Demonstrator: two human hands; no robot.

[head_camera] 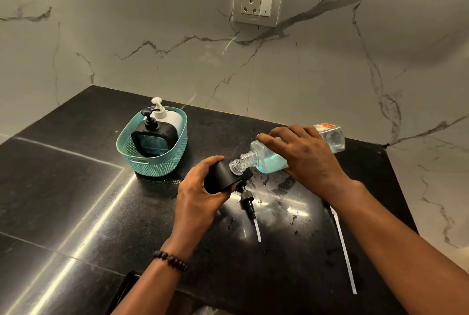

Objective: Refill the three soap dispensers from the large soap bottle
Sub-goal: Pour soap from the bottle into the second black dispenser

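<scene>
- Right hand [302, 154] wraps the large soap bottle [274, 154], right of frame centre, tipped nearly flat with its threaded neck pointing down-left. Blue soap pools along the lower side of the bottle.
- Left hand [200, 193] grips a black dispenser [222, 177] at frame centre, tilted, fingers curled round its body (cap is off). Bottle mouth sits right at the dispenser's top; whether the two touch, can't tell.
- Black pump head [247, 200] with a clear tube lies on the dark countertop [76, 187] just below the dispenser.
- A second long clear tube [342, 246] lies lower right, partly hidden under the right forearm.
- Teal basket [157, 162], left of centre, holds two more dispensers: a black-framed one [152, 137] in front, a white one [170, 116] behind, both upright with pumps on.
- Beaded bracelet [170, 260] on the left wrist.
- Wall socket [257, 2] at top centre on the marble wall.
</scene>
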